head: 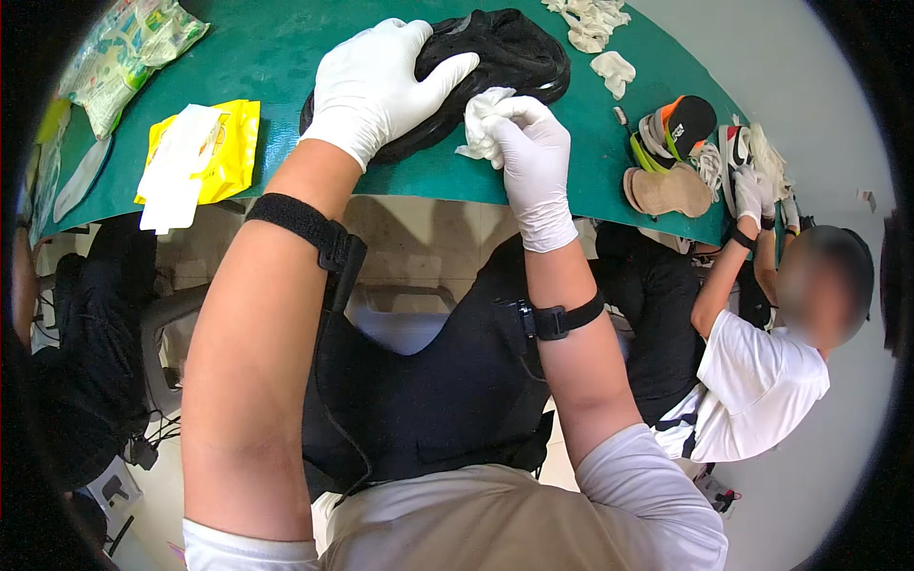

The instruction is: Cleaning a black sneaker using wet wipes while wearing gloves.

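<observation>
A dark, soft black fabric item (pixel 500 53) with some shiny edging lies crumpled on the green table; its exact kind is hard to tell. My left hand (pixel 382 89), in a white glove, grips it from the left, thumb spread across its top and some fingertips hidden. Just off its near right side, my gloved right hand (pixel 532 143) pinches a crumpled white wipe (pixel 485 128) between thumb and fingers. The wipe's upper edge overlaps the black item in view; whether they touch is unclear.
A yellow wipes pack (pixel 232 153) has a white sheet (pixel 182 157) over it at left. Farther left lies a printed plastic bag (pixel 136 57). Used wipes (pixel 593 25) sit at the back right, near insoles (pixel 668 189) and a brush (pixel 620 115). A co-worker (pixel 760 378) handles a shoe (pixel 730 160).
</observation>
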`<action>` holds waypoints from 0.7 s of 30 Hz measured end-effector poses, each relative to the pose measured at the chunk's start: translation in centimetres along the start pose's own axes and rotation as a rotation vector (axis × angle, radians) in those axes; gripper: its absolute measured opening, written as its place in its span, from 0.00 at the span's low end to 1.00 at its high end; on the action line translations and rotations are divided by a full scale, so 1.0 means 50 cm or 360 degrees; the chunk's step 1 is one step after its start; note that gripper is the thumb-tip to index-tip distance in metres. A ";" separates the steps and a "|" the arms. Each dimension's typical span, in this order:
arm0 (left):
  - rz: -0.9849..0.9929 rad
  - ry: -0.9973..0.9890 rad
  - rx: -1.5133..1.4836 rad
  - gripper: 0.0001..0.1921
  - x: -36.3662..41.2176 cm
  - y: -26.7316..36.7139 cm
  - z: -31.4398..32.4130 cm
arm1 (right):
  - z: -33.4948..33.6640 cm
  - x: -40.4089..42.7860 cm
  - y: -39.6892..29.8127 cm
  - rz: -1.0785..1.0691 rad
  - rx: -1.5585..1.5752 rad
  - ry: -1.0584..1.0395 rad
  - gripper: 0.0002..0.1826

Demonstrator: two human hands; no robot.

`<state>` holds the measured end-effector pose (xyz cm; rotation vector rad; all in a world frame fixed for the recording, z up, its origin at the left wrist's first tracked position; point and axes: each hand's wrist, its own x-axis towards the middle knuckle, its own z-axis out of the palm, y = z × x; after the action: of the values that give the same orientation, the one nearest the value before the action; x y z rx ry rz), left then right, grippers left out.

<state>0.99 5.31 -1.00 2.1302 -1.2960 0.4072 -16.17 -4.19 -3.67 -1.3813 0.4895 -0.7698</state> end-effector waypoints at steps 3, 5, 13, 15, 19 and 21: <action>0.0003 -0.0009 0.0012 0.31 -0.001 -0.001 -0.002 | -0.008 0.004 0.008 0.0012 0.0025 -0.0044 0.04; -0.0009 -0.0020 0.0006 0.31 0.000 0.000 -0.004 | -0.006 0.005 0.009 -0.0015 0.0043 -0.0049 0.04; -0.0005 -0.0014 -0.0004 0.31 -0.003 -0.003 -0.001 | -0.003 0.012 0.020 -0.0341 -0.0214 0.0397 0.04; -0.0006 -0.0011 -0.0009 0.31 -0.004 -0.005 0.001 | 0.000 0.020 0.030 -0.0404 -0.0140 0.0691 0.05; -0.0018 -0.0013 -0.0016 0.30 -0.004 -0.001 0.006 | 0.003 0.033 0.018 -0.0330 -0.0400 0.0641 0.04; 0.0000 0.0050 -0.0030 0.30 -0.004 -0.001 0.009 | 0.014 0.035 0.033 -0.0587 -0.0562 0.0366 0.01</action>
<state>0.90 5.20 -1.46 2.0999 -1.2776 0.4247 -14.15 -4.98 -4.93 -1.7485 0.5765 -1.1934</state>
